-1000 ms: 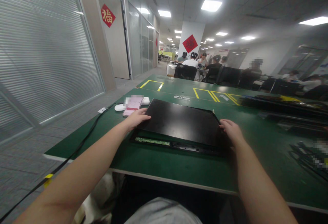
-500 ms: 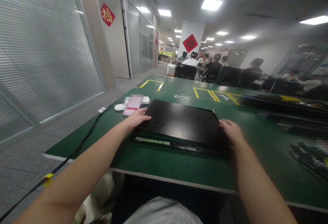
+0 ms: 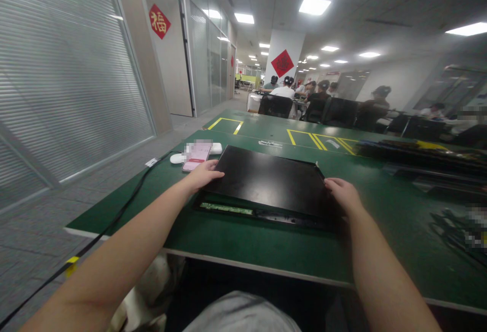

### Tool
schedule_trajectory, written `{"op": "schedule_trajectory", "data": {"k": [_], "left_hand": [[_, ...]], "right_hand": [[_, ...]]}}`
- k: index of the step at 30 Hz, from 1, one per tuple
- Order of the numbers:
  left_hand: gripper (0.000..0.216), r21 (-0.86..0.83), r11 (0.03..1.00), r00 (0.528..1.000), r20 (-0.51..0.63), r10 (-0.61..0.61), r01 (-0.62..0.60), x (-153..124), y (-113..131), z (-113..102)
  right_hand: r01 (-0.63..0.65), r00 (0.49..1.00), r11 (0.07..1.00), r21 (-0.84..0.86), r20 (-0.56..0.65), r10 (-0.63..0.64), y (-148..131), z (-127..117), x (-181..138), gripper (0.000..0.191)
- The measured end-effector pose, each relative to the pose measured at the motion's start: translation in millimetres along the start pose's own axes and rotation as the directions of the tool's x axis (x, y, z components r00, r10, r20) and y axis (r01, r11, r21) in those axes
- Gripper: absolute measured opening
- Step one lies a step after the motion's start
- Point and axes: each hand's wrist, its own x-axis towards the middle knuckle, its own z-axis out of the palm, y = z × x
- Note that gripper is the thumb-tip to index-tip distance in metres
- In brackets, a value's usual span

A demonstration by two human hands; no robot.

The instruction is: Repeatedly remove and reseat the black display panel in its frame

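Observation:
A flat black display panel lies over a shallow black frame on the green table. My left hand grips the panel's left edge, thumb on top and the other fingers underneath, partly hidden. At the opposite side, my right hand pinches the right edge near its far corner. Along the near side, a strip of green circuit board shows in the frame below the panel's edge. How far the panel is raised from the frame I cannot tell.
Beyond my left hand lie a phone and a white object. A black strap crosses the table's left edge. Stacked dark panels and black cables sit at right. Several people sit farther back.
My right hand has shifted very slightly at the panel's right edge. The panel, the frame and my left hand look unchanged.

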Motion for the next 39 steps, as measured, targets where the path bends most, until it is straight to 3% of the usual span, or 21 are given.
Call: {"op": "schedule_trajectory", "data": {"k": [5,13,16,18,22,32,39], "left_hand": [[0.044,0.032,0.999,1.000,-0.016,0.003,-0.003,0,0,0],[0.042,0.049,0.999,0.997,-0.070,0.021,-0.017,-1,2,1],[0.050,0.058,0.996,0.997,-0.030,0.071,-0.069,1,0,-2],[0.054,0.121,0.986,0.992,-0.034,0.123,-0.118,4,-3,-6],[0.049,0.343,0.923,0.956,-0.167,0.242,-0.174,12,-9,-13],[0.025,0.587,0.799,0.959,-0.132,0.251,-0.129,12,-11,-13],[0.022,0.584,0.802,0.960,-0.134,0.245,-0.123,9,-8,-11]], "right_hand": [[0.022,0.999,0.999,-0.047,-0.025,-0.023,-2,-1,-2,0.025],[-0.051,0.998,0.999,-0.014,-0.030,0.051,9,2,6,0.039],[-0.067,0.997,0.998,-0.012,-0.035,0.067,10,2,7,0.041],[-0.078,0.996,0.997,0.002,-0.031,0.078,9,2,7,0.041],[-0.083,0.996,0.996,0.016,-0.028,0.083,8,2,6,0.042],[-0.103,0.994,0.993,0.053,-0.017,0.104,-1,0,-1,0.038],[-0.191,0.981,0.959,0.211,-0.006,0.196,-2,-1,-3,0.040]]}}
